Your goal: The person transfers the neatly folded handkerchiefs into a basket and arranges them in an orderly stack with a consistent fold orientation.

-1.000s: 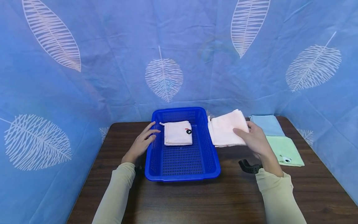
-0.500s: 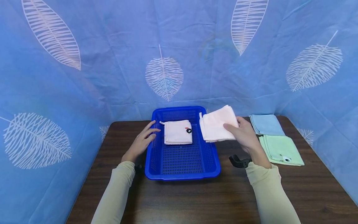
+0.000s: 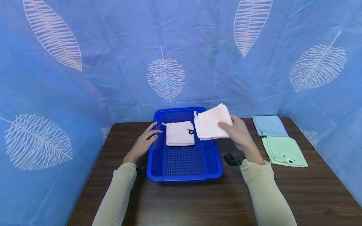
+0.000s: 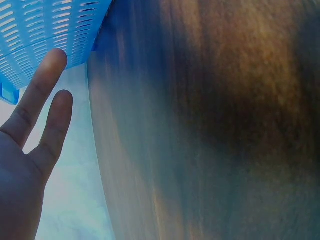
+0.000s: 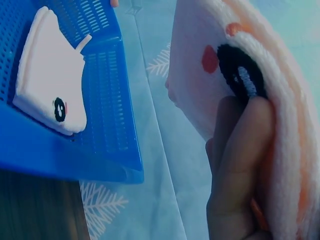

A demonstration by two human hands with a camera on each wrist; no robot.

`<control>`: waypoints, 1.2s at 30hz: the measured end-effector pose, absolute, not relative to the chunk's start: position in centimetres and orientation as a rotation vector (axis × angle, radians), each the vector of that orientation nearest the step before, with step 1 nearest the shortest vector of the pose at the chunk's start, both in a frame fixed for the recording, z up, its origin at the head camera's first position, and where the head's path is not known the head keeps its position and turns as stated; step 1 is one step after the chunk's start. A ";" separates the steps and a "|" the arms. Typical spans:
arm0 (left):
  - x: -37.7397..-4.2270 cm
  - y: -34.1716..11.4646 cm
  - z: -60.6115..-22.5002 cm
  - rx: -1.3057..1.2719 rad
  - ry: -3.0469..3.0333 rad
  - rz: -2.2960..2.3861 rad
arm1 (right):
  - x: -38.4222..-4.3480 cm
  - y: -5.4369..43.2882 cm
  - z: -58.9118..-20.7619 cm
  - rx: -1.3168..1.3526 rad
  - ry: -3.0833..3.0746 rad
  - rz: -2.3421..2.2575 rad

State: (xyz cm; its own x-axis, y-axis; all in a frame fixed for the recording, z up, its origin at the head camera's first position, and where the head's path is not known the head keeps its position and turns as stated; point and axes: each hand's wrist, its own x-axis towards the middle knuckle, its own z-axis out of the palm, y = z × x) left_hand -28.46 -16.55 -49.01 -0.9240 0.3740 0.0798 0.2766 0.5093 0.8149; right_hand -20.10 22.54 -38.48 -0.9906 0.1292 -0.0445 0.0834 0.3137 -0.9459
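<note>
My right hand [image 3: 240, 133] pinches a folded pale pink towel [image 3: 212, 122] in the head view, thumb on top and fingers beneath. The towel hangs over the right rim of a blue plastic basket [image 3: 183, 179]. In the right wrist view, an embroidered black eye [image 5: 242, 72] shows on its underside by my fingertips. A second folded pink towel [image 3: 178, 134], with a similar eye and a loop, lies inside the basket's left half. My left hand [image 3: 141, 144] is at the basket's left rim, fingers spread and relaxed. In the left wrist view, two fingers [image 4: 57, 120] extend beside the slotted basket wall.
At the right of the brown wooden table [image 3: 198, 204] lie a folded light blue towel [image 3: 270, 126] and, nearer, a folded green towel [image 3: 282, 150]. A black strap-like piece [image 3: 233, 160] sticks out at my right wrist. A blue leaf-patterned curtain [image 3: 127, 62] hangs behind.
My right hand has carried the pink towel leftward and slightly away, from right of the basket to over its right side. The left hand and basket have stayed put.
</note>
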 end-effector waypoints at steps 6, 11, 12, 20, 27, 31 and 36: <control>-28.4 -16.6 -49.0 0.572 2.635 1.385 | -20.7 22.0 -38.7 -0.202 -2.504 1.810; -28.3 -16.7 -48.9 0.574 2.644 1.389 | -21.1 21.5 -38.7 -0.191 -2.503 1.824; -28.3 -16.7 -48.8 0.573 2.644 1.389 | -21.2 21.4 -38.7 -0.192 -2.504 1.830; -28.4 -16.6 -48.8 0.578 2.640 1.377 | -21.9 20.3 -38.9 -0.193 -2.479 1.880; -28.4 -16.6 -48.8 0.580 2.641 1.376 | -22.5 19.3 -39.0 -0.175 -2.440 1.923; -28.4 -16.6 -48.9 0.579 2.646 1.374 | -22.9 18.9 -39.1 -0.183 -2.436 1.941; -28.4 -16.4 -48.9 0.582 2.655 1.373 | -23.5 18.4 -39.3 -0.199 -2.448 1.954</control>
